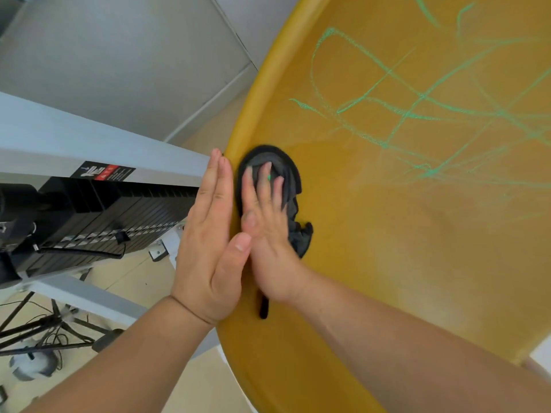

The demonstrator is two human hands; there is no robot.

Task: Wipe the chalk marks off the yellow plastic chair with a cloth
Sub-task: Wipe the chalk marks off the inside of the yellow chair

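A: Where does the one view look from?
B: From the person's head (wide-angle lens), facing forward and down, very near the yellow chair [387, 263], with floor [196, 380] at left.

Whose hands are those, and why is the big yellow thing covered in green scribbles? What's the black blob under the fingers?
There is only one picture. It comes from a camera worn on a person's head, so you are looking down at that person's own two arms, as if they were yours.

The big yellow thing is a plastic chair, seen very close up. The green scribbles are chalk marks drawn on it.

The black blob is a dark cloth. The right hand presses it flat onto the chair with straight fingers, near the chair's edge. The left hand lies flat against that edge from the outside.

The chalk marks are further up and have not been wiped off yet.

Beside the chair are a grey metal frame and, lower down, black tripod legs on the floor.
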